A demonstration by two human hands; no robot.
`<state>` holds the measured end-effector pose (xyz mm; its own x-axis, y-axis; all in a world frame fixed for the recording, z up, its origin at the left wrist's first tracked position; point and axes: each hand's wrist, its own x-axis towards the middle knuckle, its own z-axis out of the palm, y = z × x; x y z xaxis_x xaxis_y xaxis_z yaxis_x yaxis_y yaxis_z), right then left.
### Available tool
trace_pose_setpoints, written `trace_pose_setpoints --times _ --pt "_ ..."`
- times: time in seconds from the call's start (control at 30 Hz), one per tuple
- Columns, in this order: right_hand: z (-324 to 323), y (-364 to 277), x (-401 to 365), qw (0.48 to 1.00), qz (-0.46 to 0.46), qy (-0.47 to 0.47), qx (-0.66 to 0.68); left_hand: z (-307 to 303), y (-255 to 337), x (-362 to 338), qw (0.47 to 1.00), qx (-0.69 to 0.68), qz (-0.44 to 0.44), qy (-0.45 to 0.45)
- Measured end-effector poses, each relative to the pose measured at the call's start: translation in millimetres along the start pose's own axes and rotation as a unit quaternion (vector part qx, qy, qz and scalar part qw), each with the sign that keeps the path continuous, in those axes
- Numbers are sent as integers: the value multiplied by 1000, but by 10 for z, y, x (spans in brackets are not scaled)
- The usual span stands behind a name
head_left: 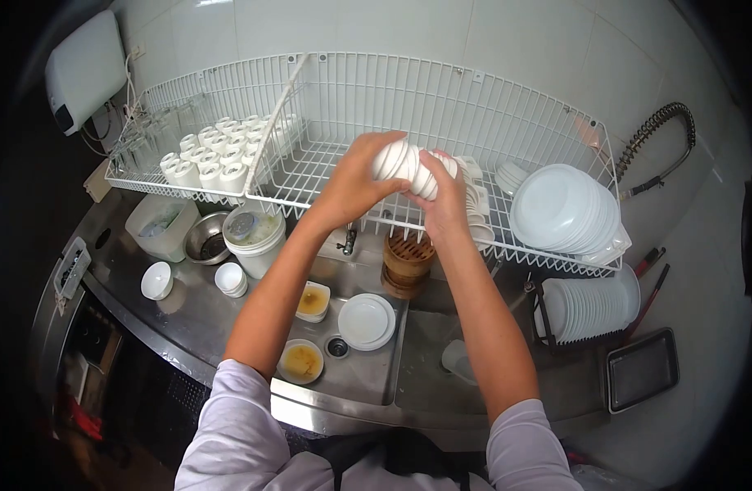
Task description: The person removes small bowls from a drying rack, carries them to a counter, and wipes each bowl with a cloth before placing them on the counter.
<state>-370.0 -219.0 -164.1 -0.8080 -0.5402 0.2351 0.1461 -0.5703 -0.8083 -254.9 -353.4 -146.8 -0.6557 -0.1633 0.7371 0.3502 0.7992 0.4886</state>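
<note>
We hold a stack of small white bowls (407,166) tipped on its side between our 2 hands, just above the wire rack (351,98) on the far wall. Our left hand (366,178) is clamped around the stack's left end, and our right hand (446,203) grips its right end. White plates (564,209) lean in the rack to the right, and white cups (208,155) stand far left. A bamboo steamer (408,260) sits below, beside the sink (368,378).
</note>
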Motion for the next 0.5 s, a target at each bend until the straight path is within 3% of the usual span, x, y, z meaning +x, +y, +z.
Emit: trace_pose_setpoints --times 0.17,0.3,0.4,0.5 --pt "-24 36 -1 1000 -8 -27 -3 173 -239 -48 988 -116 -95 35" --pt "48 45 -87 998 -34 -10 -60 339 -162 -158 984 -98 -130 77" --pt "149 108 -133 984 -95 3 -153 373 -53 -318 961 -176 -158 142" --pt "400 -304 -544 914 -204 -80 -342 238 406 -640 904 -313 -191 219"
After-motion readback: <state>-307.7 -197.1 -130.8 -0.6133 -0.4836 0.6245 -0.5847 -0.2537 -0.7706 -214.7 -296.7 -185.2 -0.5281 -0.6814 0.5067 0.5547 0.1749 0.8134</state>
